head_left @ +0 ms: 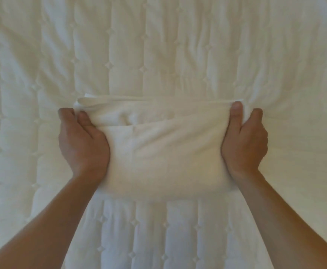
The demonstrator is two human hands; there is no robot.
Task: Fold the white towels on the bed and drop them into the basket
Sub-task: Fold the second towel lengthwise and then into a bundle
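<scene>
A white towel (164,152) hangs folded in several layers over the middle of the quilted bed (139,45). My left hand (82,144) grips its left end, thumb on the near face and fingers behind. My right hand (245,140) grips the right end the same way, thumb up at the top edge. The towel's top edge is stretched level between both hands, and a fold line runs across its near face. The lower edge sags in a curve. No basket is in view.
The white quilted bed cover fills the whole view, with stitched channels and small diamond tufts. A smoother white sheet area (298,152) lies to the right of the towel.
</scene>
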